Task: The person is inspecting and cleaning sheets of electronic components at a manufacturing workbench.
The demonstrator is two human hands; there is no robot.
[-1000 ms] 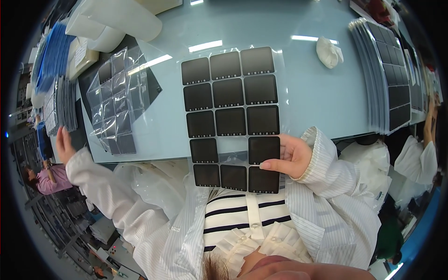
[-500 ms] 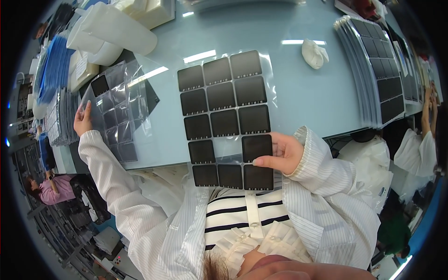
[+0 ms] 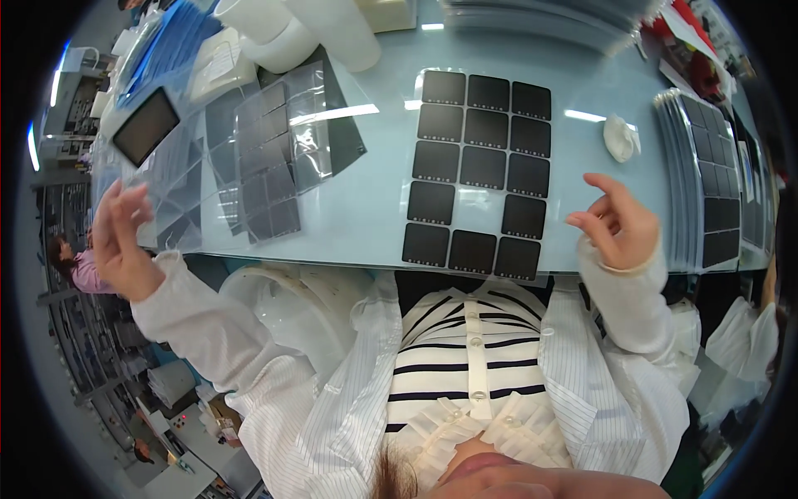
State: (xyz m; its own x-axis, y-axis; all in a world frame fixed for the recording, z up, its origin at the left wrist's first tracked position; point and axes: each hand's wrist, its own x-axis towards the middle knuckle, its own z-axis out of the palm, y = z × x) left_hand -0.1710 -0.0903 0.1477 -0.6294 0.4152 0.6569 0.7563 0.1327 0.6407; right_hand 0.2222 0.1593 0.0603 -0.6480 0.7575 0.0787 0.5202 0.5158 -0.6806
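A clear sheet carrying rows of dark rounded rectangles (image 3: 485, 170) lies on the table in front of me, with one gap in its second row from the near edge. My right hand (image 3: 619, 226) hovers to the right of this sheet, apart from it, thumb and forefinger parted and nothing between them. At the far left, my left hand (image 3: 125, 241) is raised with its fingers apart, close to a clear film that bears a single dark rectangle (image 3: 146, 126). Beside that film, more clear sheets with a faint rectangle grid (image 3: 270, 158) lie overlapped.
White plastic jugs (image 3: 278, 41) stand at the back left near a blue stack of sheets (image 3: 170, 46). Another stack of dark-panelled sheets (image 3: 706, 179) lies at the right, and a crumpled white wad (image 3: 620, 139) sits nearer. A further sheet stack (image 3: 549, 21) is at the back.
My left hand has let go of the clear film with the single dark rectangle, which moved left. My right hand has released the dark-panelled sheet, now flat on the table, and drawn right.
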